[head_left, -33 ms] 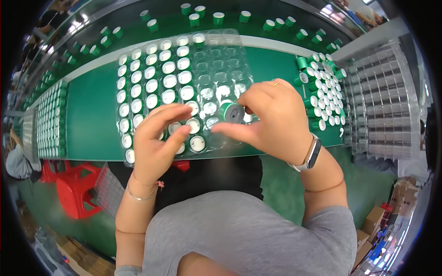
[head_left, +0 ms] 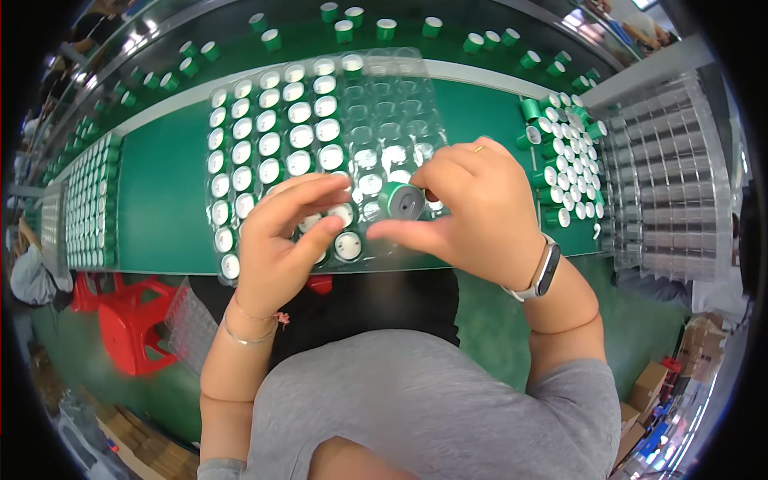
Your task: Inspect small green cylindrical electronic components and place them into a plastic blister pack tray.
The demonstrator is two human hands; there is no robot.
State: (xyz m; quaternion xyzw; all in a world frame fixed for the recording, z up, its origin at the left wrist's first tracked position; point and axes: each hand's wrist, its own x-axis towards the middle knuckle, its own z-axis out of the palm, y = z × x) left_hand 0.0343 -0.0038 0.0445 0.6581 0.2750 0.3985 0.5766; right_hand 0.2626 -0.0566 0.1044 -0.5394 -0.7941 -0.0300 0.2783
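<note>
A clear plastic blister tray (head_left: pixel 386 110) lies on the green work surface in front of me. White-topped green cylinders (head_left: pixel 298 113) fill the columns on its left; most pockets on its right hold none. My right hand (head_left: pixel 490 210) has a short green cylinder (head_left: pixel 395 199) at its fingertips, tilted so that its dark grey round end faces me. Its thumb stretches out below the cylinder. Over the lower middle of the tray is my left hand (head_left: pixel 282 234), thumb and fingers apart with nothing between them, hiding some of the cylinders.
A cluster of green cylinders (head_left: pixel 570 164) stands on the right, beside stacked clear trays (head_left: pixel 660 176). Another filled tray (head_left: pixel 92 200) is at the far left. More cylinders (head_left: pixel 386 30) are spread along the strip beyond the raised edge. A red stool (head_left: pixel 132 328) stands below left.
The whole view has shifted slightly. The cylinder at my right fingertips has turned a little, its grey end showing differently. Both hands keep nearly the same pose.
</note>
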